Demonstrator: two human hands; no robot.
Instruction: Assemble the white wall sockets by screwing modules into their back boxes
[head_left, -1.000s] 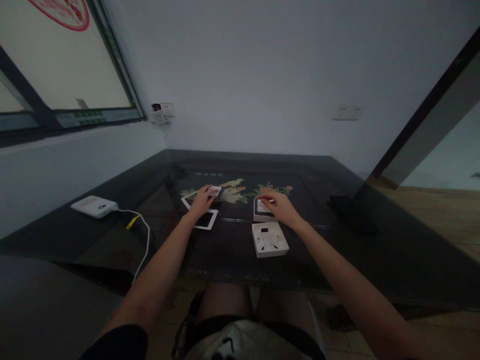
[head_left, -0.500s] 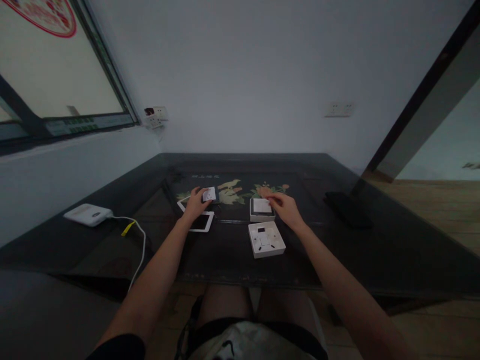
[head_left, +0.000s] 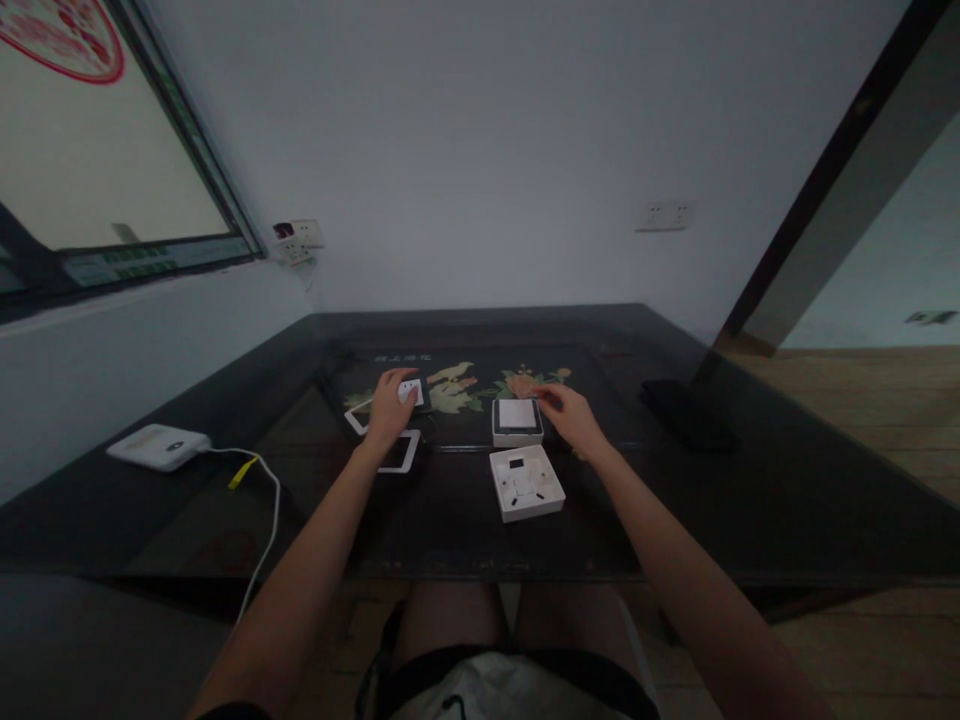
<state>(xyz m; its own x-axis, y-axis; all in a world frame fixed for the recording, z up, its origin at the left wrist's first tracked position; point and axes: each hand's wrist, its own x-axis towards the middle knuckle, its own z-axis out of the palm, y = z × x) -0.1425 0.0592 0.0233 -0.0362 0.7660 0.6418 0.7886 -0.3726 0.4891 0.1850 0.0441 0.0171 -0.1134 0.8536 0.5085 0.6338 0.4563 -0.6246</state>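
My left hand (head_left: pixel 388 412) is at the left of the table with thumb and fingers apart around a small white socket panel (head_left: pixel 410 391). Under and beside that hand lie two white rectangular frames, one nearer me (head_left: pixel 409 452) and one farther off (head_left: pixel 354 420), partly covered by it. My right hand (head_left: pixel 568 412) hovers at the right edge of a small white box (head_left: pixel 517 438), its fingertips slightly apart and nothing visible between them. A white plate (head_left: pixel 517 413) rests in the box. Closer to me lies a white square back box (head_left: pixel 527 484), its hollow side up.
On the left a white device (head_left: pixel 159 447) trails a white cable (head_left: pixel 276 510) with a yellow tag (head_left: pixel 242 472). A dark flat object (head_left: pixel 688 415) lies at the right of the dark table (head_left: pixel 465 540). Wall sockets (head_left: pixel 664 215) are on the wall behind.
My right hand has drawn slightly right, off the white plate's corner. The fingers of my left hand have spread more around the socket panel. The whole view has shifted a little.
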